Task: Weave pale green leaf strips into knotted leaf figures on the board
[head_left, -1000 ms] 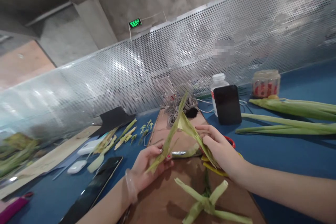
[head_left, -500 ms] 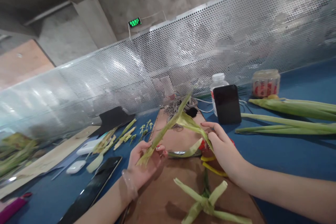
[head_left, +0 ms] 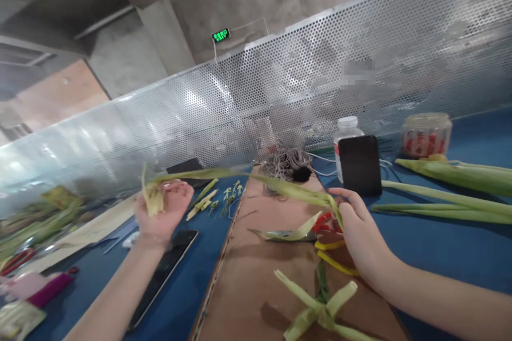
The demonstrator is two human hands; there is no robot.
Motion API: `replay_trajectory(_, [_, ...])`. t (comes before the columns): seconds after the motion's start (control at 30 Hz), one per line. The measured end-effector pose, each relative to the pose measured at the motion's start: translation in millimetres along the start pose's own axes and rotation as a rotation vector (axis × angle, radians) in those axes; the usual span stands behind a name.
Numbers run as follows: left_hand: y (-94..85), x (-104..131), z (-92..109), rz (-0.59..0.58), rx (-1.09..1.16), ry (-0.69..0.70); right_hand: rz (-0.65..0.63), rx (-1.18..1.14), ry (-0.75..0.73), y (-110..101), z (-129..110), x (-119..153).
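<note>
A long pale-green leaf strip (head_left: 286,189) stretches between my two hands above the cardboard. Its far left end, bunched and partly blurred, is held in my left hand (head_left: 166,208), palm turned up and fingers curled. My right hand (head_left: 354,224) pinches the other end between thumb and fingers. Below on the cardboard (head_left: 248,282) lies a star-shaped piece of folded leaves (head_left: 320,311) with a dark green stem. Scissors with red handles (head_left: 326,224) lie beyond it, a curled leaf piece (head_left: 304,229) over their blades, and yellow strips (head_left: 338,261) beside them.
Grey cord (head_left: 286,162) is heaped at the cardboard's far end. A black phone (head_left: 360,165) leans on a white bottle (head_left: 347,128); a jar (head_left: 427,136) and green husks (head_left: 460,176) are at right. Another phone (head_left: 166,272) and small leaf pieces (head_left: 204,205) lie left.
My left hand has moved left and slightly up, away from my right hand, and the strip now spans the wider gap. The whole view has shifted a little.
</note>
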State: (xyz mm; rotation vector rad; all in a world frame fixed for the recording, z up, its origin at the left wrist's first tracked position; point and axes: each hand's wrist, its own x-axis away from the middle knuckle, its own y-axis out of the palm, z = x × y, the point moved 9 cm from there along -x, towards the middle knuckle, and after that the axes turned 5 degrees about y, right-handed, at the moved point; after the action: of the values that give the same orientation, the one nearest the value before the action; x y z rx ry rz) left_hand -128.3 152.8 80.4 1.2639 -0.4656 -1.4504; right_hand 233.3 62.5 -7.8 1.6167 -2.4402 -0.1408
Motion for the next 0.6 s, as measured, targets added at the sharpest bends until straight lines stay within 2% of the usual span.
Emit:
replay_trajectory(0.1, [-2.8,-11,35,-0.011,0.031,0.085,-0.01,0.017,-0.015,0,-1,1])
replay_trajectory(0.2, [-15.1,-16,61,0.031,0.013,0.163,-0.047,0.047,-0.039,4,-4,4])
replay_trajectory(0.37, [-54.0,-20,71,0.197,-0.217,0.097,-0.112,0.173,-0.004,30,-16,2])
replay_trajectory(0.47, [-73.9,-25,76,0.254,-0.299,0.084,-0.14,0.167,0.047,63,-24,-2])
replay_trajectory(0.6, [-94.3,-29,87,0.312,-0.461,0.101,-0.345,0.257,0.098,142,-25,-1])
